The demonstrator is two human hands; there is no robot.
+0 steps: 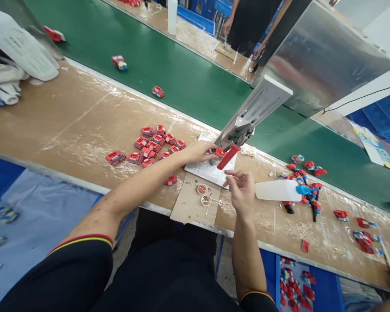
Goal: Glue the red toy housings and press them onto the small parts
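Brown table (74, 108) edges the green belt (195, 82); left hand (201, 152) half-closed at a red piece (219, 151), grip unclear; right hand (243, 187) half-open, nothing visible in it, between handle (228, 157) and bottle (275, 190).

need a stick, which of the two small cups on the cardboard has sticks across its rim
The lower cup in the picture: thin sticks cross its rim. The upper cup, holding something red, shows none.

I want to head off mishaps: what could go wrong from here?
The left hand is right beside the red-handled clamp, so it might get pinched if the clamp moves. The small cups on the cardboard stand near the right hand; a careless sweep could tip them.
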